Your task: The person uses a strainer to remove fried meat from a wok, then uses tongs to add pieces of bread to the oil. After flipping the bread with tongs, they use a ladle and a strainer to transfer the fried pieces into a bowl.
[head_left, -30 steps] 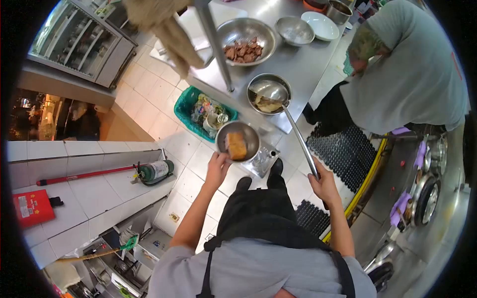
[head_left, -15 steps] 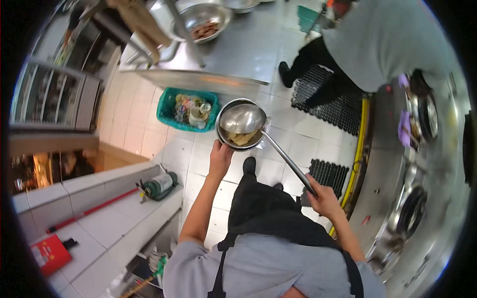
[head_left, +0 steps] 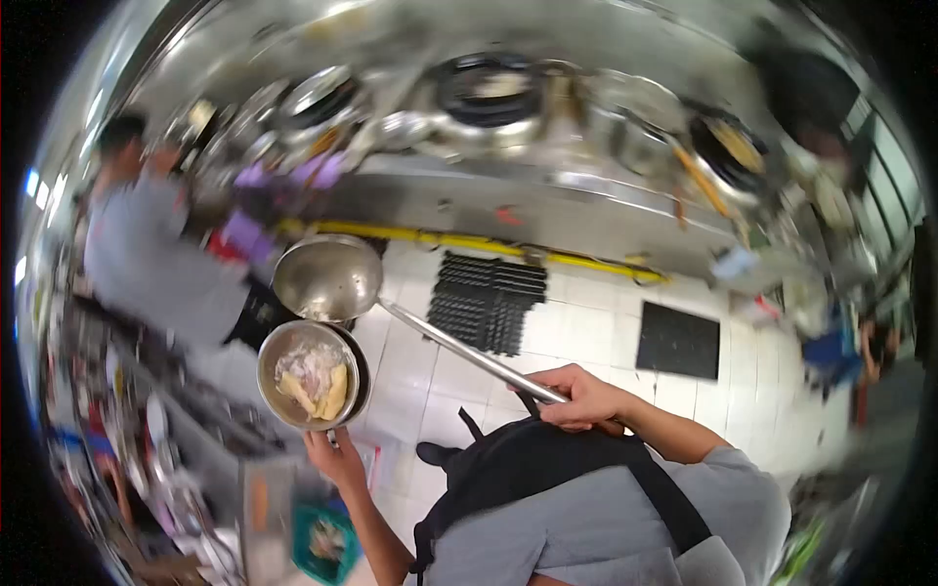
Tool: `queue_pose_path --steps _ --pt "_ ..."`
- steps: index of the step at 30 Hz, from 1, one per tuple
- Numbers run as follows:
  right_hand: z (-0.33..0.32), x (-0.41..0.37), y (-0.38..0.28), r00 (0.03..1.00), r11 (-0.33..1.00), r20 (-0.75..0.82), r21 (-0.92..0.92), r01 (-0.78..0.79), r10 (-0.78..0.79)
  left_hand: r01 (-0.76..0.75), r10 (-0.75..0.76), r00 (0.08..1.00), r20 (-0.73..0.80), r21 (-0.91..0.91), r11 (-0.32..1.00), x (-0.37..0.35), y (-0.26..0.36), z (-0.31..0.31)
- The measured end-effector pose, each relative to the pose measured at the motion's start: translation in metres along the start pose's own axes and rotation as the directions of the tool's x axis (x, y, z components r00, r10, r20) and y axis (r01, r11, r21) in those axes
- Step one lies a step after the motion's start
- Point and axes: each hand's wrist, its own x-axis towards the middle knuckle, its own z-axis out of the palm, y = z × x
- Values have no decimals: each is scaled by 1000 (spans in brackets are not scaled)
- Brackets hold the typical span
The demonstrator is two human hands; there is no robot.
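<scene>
Steel bowl (head_left: 308,376) of pale food pieces hangs over the floor (head_left: 420,366), rim pinched by the left hand (head_left: 337,457); the right hand (head_left: 584,396) wraps the ladle (head_left: 327,278) handle, scoop just above it. Likely carrying; next needs a level bowl.

The round fisheye frame has black corners, and straight lines bow hard toward the rim. Light is bright and even, seemingly from overhead, with few clear shadows. Glare sits on the ladle (head_left: 327,278), on the rim of the bowl (head_left: 311,374) and in broad white streaks across the steel stove (head_left: 489,98). The white floor (head_left: 586,322) reads bright, nearly washed out. The centre is sharpest: the ladle, the bowl and the right hand (head_left: 581,397) are fairly crisp. The left hand (head_left: 337,454) is softer. The stove, the person (head_left: 156,254) at the left and both side edges are smeared, and the right edge is dimmer.
</scene>
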Motion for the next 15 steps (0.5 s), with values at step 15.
queue_pose_path --steps 15 --pt "-163 -345 67 298 490 -870 76 868 -393 39 614 591 524 -779 626 -96 385 436"
